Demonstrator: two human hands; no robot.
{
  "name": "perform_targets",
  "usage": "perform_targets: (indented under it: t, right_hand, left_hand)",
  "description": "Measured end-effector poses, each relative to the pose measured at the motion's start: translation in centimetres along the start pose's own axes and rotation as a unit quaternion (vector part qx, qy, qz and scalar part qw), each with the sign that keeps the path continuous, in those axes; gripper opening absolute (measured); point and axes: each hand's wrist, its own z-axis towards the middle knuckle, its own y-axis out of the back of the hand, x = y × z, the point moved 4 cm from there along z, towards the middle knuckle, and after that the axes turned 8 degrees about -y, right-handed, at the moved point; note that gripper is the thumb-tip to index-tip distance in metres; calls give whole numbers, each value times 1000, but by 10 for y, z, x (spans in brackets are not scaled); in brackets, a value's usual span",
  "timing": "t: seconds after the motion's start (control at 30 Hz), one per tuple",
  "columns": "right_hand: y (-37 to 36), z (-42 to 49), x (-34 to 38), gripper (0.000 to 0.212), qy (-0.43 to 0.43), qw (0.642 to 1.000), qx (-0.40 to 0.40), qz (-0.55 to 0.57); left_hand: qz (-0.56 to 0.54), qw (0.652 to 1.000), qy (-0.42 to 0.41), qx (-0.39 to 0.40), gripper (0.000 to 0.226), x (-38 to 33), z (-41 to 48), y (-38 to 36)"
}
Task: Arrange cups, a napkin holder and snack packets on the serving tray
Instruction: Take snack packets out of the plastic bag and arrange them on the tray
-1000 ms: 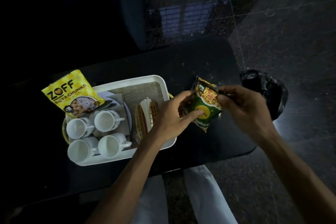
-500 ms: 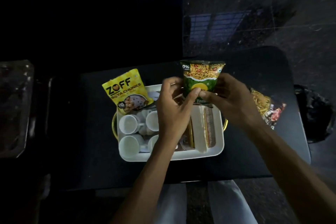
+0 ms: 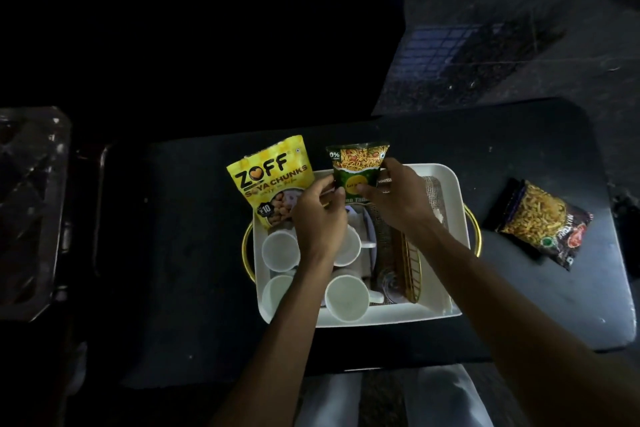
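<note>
A white serving tray with gold handles sits on a black table. Several white cups stand in its left half. A gold wire napkin holder lies in its right half. A yellow soya chunks packet stands upright at the tray's far left corner. Both hands hold a green snack packet upright at the tray's far edge, beside the yellow one: my left hand at its left edge, my right hand at its right edge. A dark snack packet lies on the table to the right of the tray.
The black table ends close to my lap at the front. A dark glossy container sits off the table's left side. Dark tiled floor lies beyond the table at the right.
Both hands carried the green packet from right of the tray to its far edge and lowered it beside the yellow packet. The view shifted, bringing the dark packet on the right into sight.
</note>
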Motion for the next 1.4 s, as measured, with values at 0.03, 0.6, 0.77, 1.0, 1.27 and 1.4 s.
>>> perform_targets:
  t: [0.03, 0.6, 0.77, 1.0, 1.27, 1.4]
  right_hand:
    - [-4, 3, -1, 39, -5, 1000, -1, -13]
    - [8, -5, -3, 55, -17, 998, -50, -20]
    - [36, -31, -15, 75, 49, 973, -96, -206]
    - [78, -60, -59, 76, -11, 973, -74, -218]
    - [133, -79, -138, 71, -75, 982, -51, -166]
    - [152, -80, -181, 70, -103, 977, -44, -184]
  left_hand:
    - [2, 1000, 6, 2, 33, 2, 2, 0]
    - [94, 993, -77, 10, 47, -7, -3, 7]
    - [289, 915, -276, 61, 63, -29, -28, -12]
    - [368, 863, -327, 116, 70, -52, -56, -58]
    - [321, 851, -371, 189, 63, -89, -99, -144]
    - [318, 835, -381, 236, 61, -97, -115, -196]
